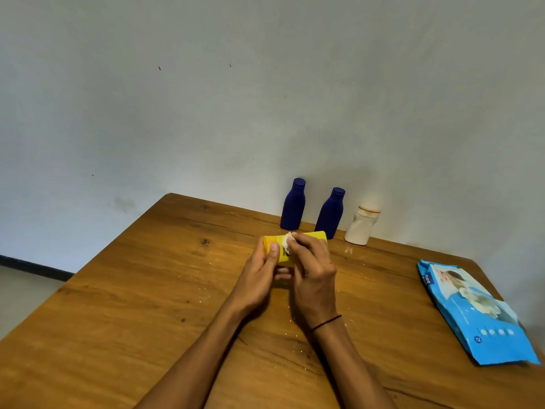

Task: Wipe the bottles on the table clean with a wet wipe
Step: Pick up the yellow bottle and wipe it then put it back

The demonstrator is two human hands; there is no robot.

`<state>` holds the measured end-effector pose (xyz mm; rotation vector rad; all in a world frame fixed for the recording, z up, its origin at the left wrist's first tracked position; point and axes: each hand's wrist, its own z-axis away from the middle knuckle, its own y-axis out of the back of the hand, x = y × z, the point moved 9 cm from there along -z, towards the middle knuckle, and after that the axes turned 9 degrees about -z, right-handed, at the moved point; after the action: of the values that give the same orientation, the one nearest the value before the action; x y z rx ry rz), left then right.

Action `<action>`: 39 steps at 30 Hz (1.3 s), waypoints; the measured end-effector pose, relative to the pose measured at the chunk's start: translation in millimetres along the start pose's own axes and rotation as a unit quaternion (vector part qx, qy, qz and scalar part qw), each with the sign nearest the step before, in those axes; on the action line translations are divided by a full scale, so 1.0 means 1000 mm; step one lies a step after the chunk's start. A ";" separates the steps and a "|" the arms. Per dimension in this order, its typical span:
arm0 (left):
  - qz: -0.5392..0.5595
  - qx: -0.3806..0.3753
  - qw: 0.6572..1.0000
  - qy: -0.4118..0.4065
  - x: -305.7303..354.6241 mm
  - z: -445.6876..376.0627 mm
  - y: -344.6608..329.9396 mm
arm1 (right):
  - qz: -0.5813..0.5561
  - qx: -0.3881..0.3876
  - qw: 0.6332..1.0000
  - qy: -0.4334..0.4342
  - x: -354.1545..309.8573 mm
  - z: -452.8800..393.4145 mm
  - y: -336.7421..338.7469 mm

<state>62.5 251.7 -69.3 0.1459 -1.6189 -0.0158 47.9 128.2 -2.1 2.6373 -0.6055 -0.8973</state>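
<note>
Now left hand [259, 278] grips yellow bottle [272, 246] — right hand [312, 276] wiping

Two bare forearms enter from the bottom centre of the frame, with no sleeves showing. The left hand [259, 276] wears nothing. The right hand [312, 278] has a thin black band [326, 322] looped around its wrist, right of centre.

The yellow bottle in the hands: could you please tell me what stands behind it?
Behind the yellow bottle, two blue bottles stand by the wall; the nearer one's base is hidden by it.
</note>
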 end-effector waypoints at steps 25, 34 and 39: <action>-0.216 0.033 0.970 -0.111 0.030 0.016 -0.001 | -0.016 0.042 0.998 -0.032 0.005 -0.014 0.011; -0.233 0.009 0.967 -0.104 0.028 0.015 -0.008 | 0.019 0.125 0.983 -0.133 0.055 -0.019 0.048; -0.225 0.022 0.967 -0.113 0.029 0.015 -0.004 | -0.033 0.018 0.999 -0.037 0.010 -0.023 0.015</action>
<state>46.4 243.5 -41.7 0.5622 -1.7834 -0.3575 65.5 113.2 16.4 2.6800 -0.5617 -1.0168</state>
